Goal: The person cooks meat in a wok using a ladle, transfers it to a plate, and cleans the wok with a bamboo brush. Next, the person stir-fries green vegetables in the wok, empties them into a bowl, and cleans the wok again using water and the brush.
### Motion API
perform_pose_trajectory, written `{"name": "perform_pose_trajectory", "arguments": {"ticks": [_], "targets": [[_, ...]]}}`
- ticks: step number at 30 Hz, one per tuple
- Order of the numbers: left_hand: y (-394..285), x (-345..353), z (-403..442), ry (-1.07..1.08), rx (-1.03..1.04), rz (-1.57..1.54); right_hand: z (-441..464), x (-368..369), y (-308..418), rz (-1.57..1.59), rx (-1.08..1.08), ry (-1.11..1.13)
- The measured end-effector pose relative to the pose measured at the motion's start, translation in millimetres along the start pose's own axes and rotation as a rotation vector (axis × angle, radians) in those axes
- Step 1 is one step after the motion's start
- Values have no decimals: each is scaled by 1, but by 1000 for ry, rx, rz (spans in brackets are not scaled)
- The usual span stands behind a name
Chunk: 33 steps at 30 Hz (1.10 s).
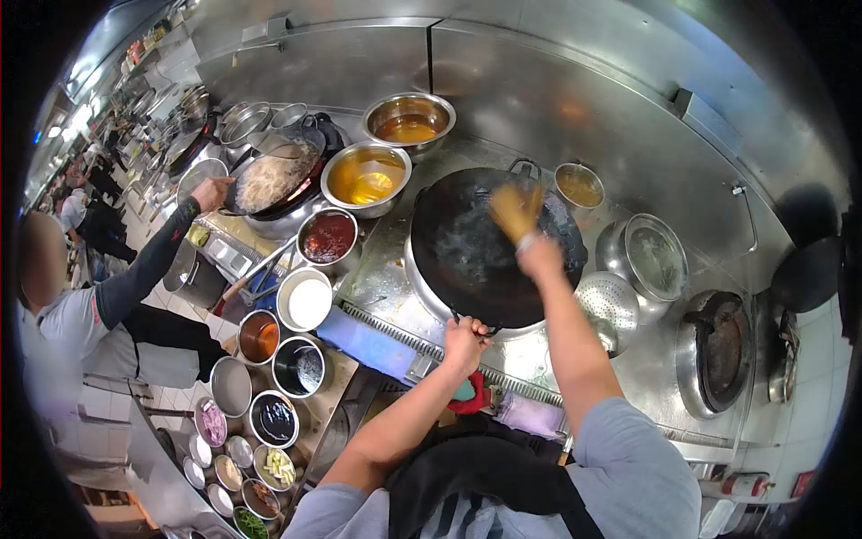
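Observation:
A large black wok (462,278) sits on the burner before me, with some liquid and steam in its bowl. My left hand (464,346) is closed around the wok's near handle. In my right hand (540,257) is a bamboo wok brush (515,212), its bristles smeared by motion over the right part of the wok. Red and green cloths (467,395) lie just below my left hand, at the stove's front edge.
Behind the wok stand steel bowls of amber liquid (364,177). To the right are a perforated strainer (608,301) and a second wok (721,350). Sauce pots (305,299) and several ingredient bowls line the left. A co-worker's arm (148,260) reaches to a foaming wok (278,175).

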<state>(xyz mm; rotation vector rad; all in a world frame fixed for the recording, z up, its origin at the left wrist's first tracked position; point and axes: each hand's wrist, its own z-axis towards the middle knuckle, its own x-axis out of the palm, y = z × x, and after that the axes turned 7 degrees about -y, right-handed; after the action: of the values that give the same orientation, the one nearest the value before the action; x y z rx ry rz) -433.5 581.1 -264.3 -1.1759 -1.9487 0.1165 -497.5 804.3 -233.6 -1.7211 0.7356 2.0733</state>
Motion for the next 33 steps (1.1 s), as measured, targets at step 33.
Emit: {"name": "perform_pose_trajectory", "arguments": {"ticks": [33], "targets": [[-57, -197, -43, 358, -332, 526, -284, -98, -121, 934, 596, -223]]}}
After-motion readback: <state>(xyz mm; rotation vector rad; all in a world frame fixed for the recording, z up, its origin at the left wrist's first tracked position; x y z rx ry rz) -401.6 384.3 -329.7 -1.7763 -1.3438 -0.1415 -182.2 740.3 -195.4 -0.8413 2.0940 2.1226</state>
